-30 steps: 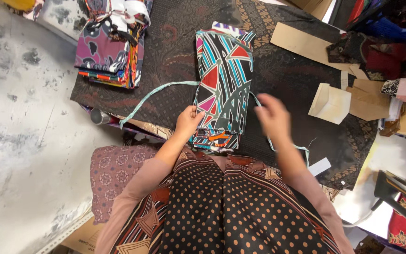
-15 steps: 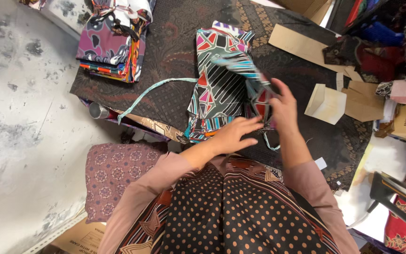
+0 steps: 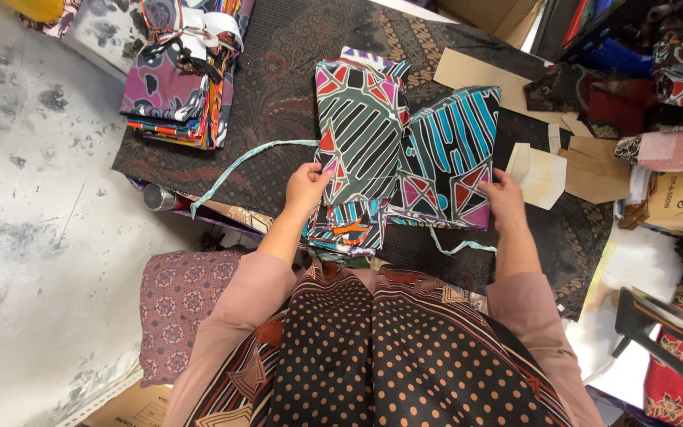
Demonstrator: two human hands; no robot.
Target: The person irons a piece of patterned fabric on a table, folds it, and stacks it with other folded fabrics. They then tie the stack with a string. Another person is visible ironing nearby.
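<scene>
**Inspection: two folded cloths under your hands on the desk**

Your left hand (image 3: 306, 188) lay on the near left edge of the grey-green folded cloth (image 3: 360, 130), the one with red triangles and black stripes. Its fingers (image 3: 315, 170) pinched that edge, thumb side on top. The cloth sat on the dark patterned desk (image 3: 278, 87), stretching away from those fingertips, and its near end overlapped a smaller folded bundle (image 3: 347, 229) just below them.

Your right hand (image 3: 506, 198) rested on the near right corner of the blue-and-black striped cloth (image 3: 446, 158), which lay directly beside the first cloth, touching it along one side. The fingers of that hand pressed flat on the corner; whether they gripped it could not be told.

A pale teal strip (image 3: 239, 164) ran leftward from your left fingertips across the desk. A second length of it (image 3: 456, 245) curled between your two wrists, nearer the right.

Beyond the right fingertips lay tan paper pieces (image 3: 543, 174), just beside the striped cloth. Well away from the left fingers, at the far left corner of the desk, stood a stack of folded fabrics (image 3: 175, 87). A patterned maroon cushion (image 3: 183, 304) sat beside your left elbow, by the grey floor (image 3: 33, 198).
</scene>
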